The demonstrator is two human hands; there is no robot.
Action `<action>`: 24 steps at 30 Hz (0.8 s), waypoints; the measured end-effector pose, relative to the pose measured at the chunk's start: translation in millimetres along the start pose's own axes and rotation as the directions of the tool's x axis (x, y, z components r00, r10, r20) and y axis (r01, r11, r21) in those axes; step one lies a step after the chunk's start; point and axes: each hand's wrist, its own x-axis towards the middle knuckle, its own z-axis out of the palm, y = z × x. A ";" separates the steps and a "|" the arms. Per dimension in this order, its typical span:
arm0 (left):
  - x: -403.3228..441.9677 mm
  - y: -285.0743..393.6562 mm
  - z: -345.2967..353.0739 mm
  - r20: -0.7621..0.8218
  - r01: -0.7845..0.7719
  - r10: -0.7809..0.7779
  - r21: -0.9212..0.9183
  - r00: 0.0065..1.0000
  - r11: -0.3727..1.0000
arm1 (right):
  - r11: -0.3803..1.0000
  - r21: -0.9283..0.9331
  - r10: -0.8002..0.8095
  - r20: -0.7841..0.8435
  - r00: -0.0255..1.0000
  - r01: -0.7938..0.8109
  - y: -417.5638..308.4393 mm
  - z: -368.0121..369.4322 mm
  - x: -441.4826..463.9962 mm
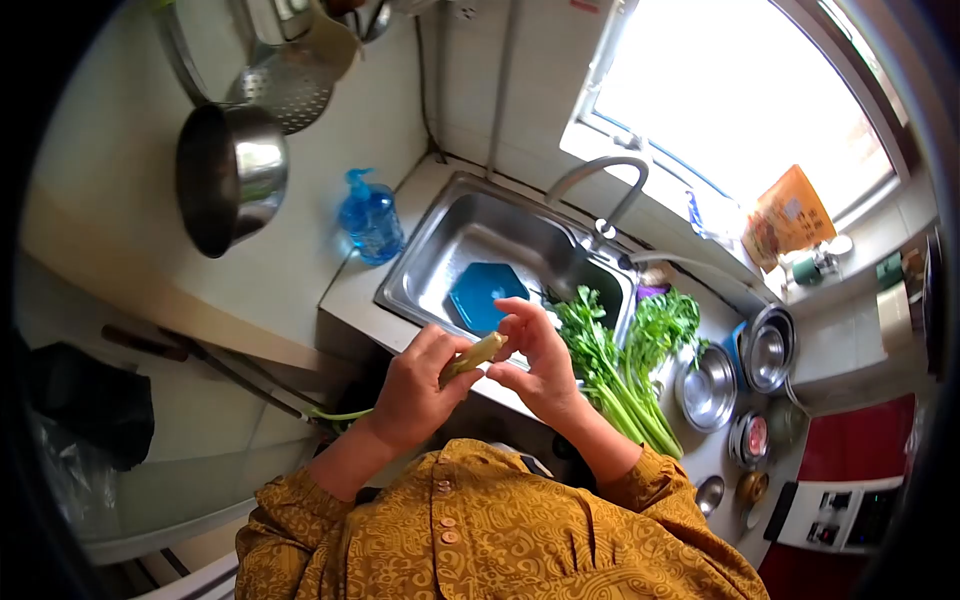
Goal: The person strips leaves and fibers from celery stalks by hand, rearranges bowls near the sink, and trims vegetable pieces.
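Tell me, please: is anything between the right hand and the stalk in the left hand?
No, nothing visible stands in between: the right hand is close beside the pale end of the stalk, held in the left hand. The leafy greens lie right of both hands.

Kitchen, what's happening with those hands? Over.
Left hand gripping pale stalk. Right hand partly open near its tip, contact unclear. Leafy greens lie beside right hand; nothing visibly blocking.

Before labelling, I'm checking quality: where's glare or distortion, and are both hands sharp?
In the head view: the bright white rectangular window is blown out; the silver metal pot shows glare; curved black vignetting suggests wide-angle distortion; left hand and right hand look fairly sharp.
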 end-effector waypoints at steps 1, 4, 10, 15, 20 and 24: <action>-2.2 -3.6 6.2 -0.003 -0.012 0.012 0.004 1.000 1.000 | 0.997 -0.077 -0.024 -0.076 0.997 0.018 -1.0 -0.2 -4.9; -6.1 -8.9 18.3 0.093 -0.002 0.004 -0.022 0.996 1.000 | 0.922 -0.386 -0.125 -0.199 0.972 0.040 -13.6 -1.2 -21.2; -16.5 -21.3 61.0 0.349 0.087 -0.049 -0.095 0.936 0.992 | 0.912 -0.385 -0.019 -0.391 0.920 -0.144 -5.7 -8.3 -69.7; -27.1 -21.5 73.3 0.454 0.085 -0.007 -0.153 0.891 0.985 | 0.937 -0.298 0.031 -0.449 0.893 -0.183 8.8 -2.3 -100.3; -37.4 -19.1 62.0 0.545 0.342 -0.205 -0.161 0.813 0.926 | 0.877 -0.479 -0.151 -0.342 0.928 -0.034 20.4 4.7 -105.6; -37.6 -11.1 70.0 0.554 0.467 -0.255 -0.283 0.793 0.838 | 0.889 -0.456 -0.208 -0.311 0.928 0.046 14.9 -4.4 -101.8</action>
